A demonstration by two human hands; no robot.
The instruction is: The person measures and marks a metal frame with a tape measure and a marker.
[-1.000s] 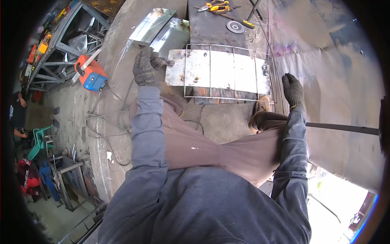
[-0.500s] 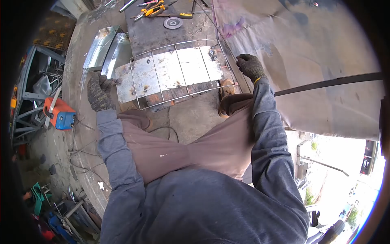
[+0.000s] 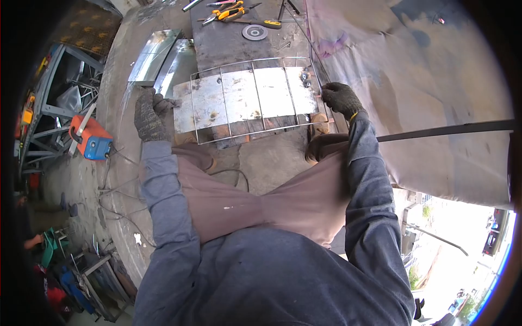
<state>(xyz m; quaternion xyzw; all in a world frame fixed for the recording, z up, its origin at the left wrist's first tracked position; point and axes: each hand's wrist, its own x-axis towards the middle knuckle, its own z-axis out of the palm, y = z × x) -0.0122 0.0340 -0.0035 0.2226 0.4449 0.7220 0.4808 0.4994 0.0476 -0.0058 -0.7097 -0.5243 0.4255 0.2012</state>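
Gripping scorched steel sheet [image 3: 244,100] with left hand [image 3: 148,115], thin wire frame [image 3: 255,95] with right hand [image 3: 340,99]; risking slippage off bench [image 3: 228,41].

I see a flat metal sheet [image 3: 247,98] — bright, a little glossy, with rust spots. Over it lies a frame of thin steel wire [image 3: 255,92], smooth and shiny. The workbench [image 3: 228,41] under them looks like dark, rough, matt metal. My left hand [image 3: 149,115] and right hand [image 3: 340,99] wear knitted cloth gloves, grey and coarse. The folded sheets [image 3: 163,57] beside are glossy metal. The welding machine [image 3: 91,140] has an orange and blue casing — smooth.
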